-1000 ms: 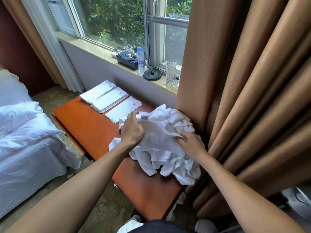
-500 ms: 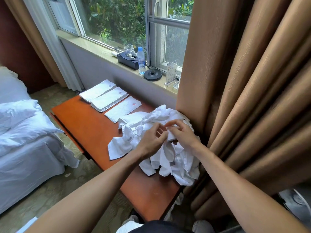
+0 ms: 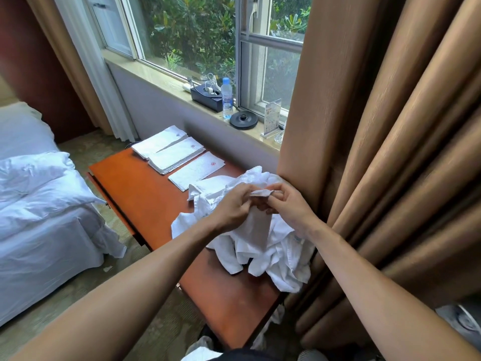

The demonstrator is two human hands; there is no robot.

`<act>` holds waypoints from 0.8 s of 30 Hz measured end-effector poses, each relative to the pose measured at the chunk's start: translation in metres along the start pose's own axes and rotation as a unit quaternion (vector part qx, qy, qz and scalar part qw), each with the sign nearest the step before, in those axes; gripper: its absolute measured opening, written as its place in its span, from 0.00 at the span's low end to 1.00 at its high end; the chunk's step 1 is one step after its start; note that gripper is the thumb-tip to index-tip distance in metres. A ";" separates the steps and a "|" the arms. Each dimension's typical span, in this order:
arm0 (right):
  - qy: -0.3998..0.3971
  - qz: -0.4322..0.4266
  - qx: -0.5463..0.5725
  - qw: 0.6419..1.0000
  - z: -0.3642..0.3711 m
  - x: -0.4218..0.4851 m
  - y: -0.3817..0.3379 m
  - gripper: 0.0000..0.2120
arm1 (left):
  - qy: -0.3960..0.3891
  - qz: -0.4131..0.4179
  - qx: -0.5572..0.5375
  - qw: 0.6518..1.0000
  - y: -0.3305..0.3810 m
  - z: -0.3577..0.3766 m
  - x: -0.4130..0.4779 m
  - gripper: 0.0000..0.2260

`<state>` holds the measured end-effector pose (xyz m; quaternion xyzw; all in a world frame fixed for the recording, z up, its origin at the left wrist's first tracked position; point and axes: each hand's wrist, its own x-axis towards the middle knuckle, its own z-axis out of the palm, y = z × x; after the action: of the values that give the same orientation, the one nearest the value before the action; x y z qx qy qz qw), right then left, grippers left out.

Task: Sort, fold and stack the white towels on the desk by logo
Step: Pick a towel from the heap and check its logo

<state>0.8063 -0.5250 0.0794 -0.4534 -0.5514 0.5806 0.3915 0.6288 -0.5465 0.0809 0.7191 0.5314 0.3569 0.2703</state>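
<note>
Orange wooden table [image 3: 145, 194] sits between white bed [image 3: 39, 217] and brown curtain [image 3: 377, 126], left hand [image 3: 231, 209] and right hand [image 3: 289, 207] pinching one white towel [image 3: 260, 227].

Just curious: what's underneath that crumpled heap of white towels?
The heap rests on the orange desk, visible around it. The left hand and right hand pinch one towel above. Anything buried beneath is hidden.

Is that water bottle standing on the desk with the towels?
No, the bottle stands on the windowsill, beyond the desk.
</note>
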 end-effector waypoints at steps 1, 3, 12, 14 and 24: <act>0.007 -0.008 -0.022 1.000 0.001 0.000 0.002 0.06 | 0.002 -0.014 0.005 1.000 0.000 -0.001 0.001 0.10; 0.021 -0.022 -0.062 0.998 0.000 0.001 0.006 0.03 | -0.006 -0.041 0.014 0.999 0.000 -0.004 0.003 0.07; 0.104 -0.149 -0.140 0.973 0.016 -0.003 0.009 0.05 | 0.023 -0.096 -0.033 0.995 0.006 -0.019 -0.005 0.06; 0.107 -0.149 -0.119 0.976 0.023 -0.002 0.010 0.04 | 0.031 -0.108 -0.035 0.993 0.005 -0.023 -0.008 0.10; 0.086 -0.129 -0.085 0.984 0.037 0.006 0.013 0.04 | 0.048 -0.164 -0.128 0.977 -0.004 -0.026 -0.023 0.13</act>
<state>0.7699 -0.5309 0.0653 -0.4585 -0.6168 0.4352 0.4690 0.6015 -0.5667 0.0885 0.5632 0.6045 0.4073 0.3893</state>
